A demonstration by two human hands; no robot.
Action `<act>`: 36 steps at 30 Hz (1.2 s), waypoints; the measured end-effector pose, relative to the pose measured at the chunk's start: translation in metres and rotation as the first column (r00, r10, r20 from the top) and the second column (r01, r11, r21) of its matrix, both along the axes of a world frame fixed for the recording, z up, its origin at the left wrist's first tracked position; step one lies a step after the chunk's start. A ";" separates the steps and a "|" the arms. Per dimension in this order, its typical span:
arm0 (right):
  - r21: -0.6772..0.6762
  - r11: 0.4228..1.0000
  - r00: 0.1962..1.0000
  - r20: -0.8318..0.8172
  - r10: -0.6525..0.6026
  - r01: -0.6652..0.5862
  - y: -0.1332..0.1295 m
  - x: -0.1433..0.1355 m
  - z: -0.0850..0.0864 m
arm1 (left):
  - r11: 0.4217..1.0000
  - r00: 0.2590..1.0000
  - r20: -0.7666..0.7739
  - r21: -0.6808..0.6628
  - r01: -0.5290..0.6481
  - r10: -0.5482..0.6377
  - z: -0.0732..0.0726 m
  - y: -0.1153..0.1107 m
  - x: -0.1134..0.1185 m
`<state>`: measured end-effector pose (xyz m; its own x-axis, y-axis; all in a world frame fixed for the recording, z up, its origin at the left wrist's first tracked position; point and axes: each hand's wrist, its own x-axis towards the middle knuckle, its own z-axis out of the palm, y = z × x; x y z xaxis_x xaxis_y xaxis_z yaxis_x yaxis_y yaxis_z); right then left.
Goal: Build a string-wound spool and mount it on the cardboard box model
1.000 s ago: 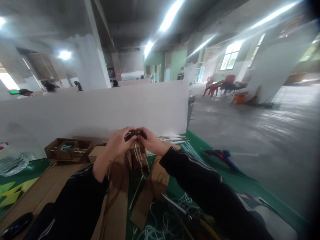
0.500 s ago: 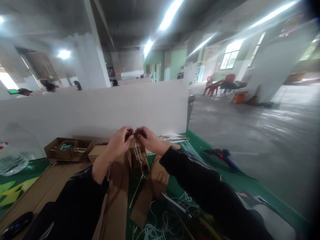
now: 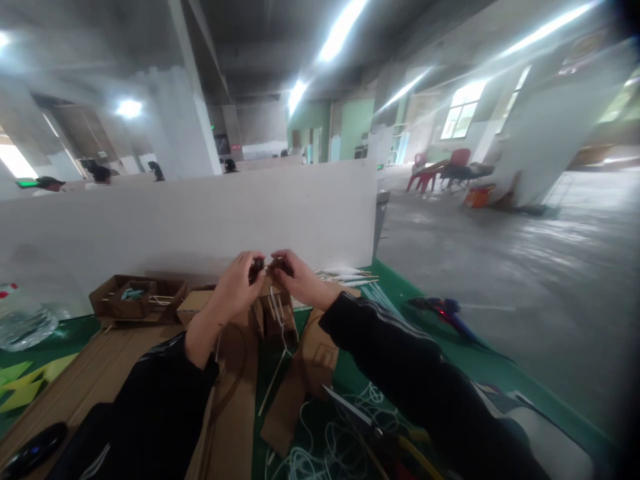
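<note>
My left hand (image 3: 240,279) is closed, its thumb and fingers pinching a small dark brown piece (image 3: 257,268). Facing it, my right hand (image 3: 301,279) pinches another brown bit (image 3: 281,265), too small to name. A narrow gap separates the two sets of fingertips. Just below them stands a cardboard box (image 3: 279,320), with white string (image 3: 281,320) hanging down its front. Whether the string joins the pieces I cannot tell.
Scissors (image 3: 355,408) lie by tangled white cord (image 3: 320,453). A glue gun (image 3: 445,310) rests at the right on the green tabletop (image 3: 395,293). A cardboard tray (image 3: 173,290), a plastic bottle (image 3: 25,323) and yellow paper (image 3: 30,383) are leftward. A white partition (image 3: 200,213) stands behind.
Both hands stay in almost the same place. The fingertips have shifted very slightly, and the gap between them looks a little wider.
</note>
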<state>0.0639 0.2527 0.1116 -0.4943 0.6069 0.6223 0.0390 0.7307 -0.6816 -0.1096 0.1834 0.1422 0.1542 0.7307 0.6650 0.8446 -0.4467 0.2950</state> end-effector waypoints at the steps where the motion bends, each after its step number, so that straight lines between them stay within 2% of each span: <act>1: 0.001 1.000 1.000 0.001 -0.001 0.001 0.000 0.000 0.000 | 1.000 1.000 -0.002 0.003 0.003 -0.003 0.000 0.000 0.000; 17: 0.012 1.000 1.000 -0.006 -0.023 0.023 0.000 -0.002 0.000 | 1.000 0.998 0.059 -0.030 0.001 0.001 -0.002 -0.004 -0.002; 31: 0.006 1.000 1.000 -0.011 -0.019 0.019 0.000 -0.001 0.000 | 0.999 0.984 0.178 -0.055 -0.002 0.012 -0.007 -0.002 -0.002; 36: 0.003 1.000 1.000 -0.014 -0.013 0.013 -0.002 -0.002 0.001 | 0.998 0.986 0.168 -0.063 0.017 -0.006 -0.005 -0.001 -0.002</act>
<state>0.0619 0.2509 0.1123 -0.4779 0.6109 0.6312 0.0389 0.7326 -0.6796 -0.1117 0.1823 0.1377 0.0531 0.7711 0.6345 0.7755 -0.4321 0.4603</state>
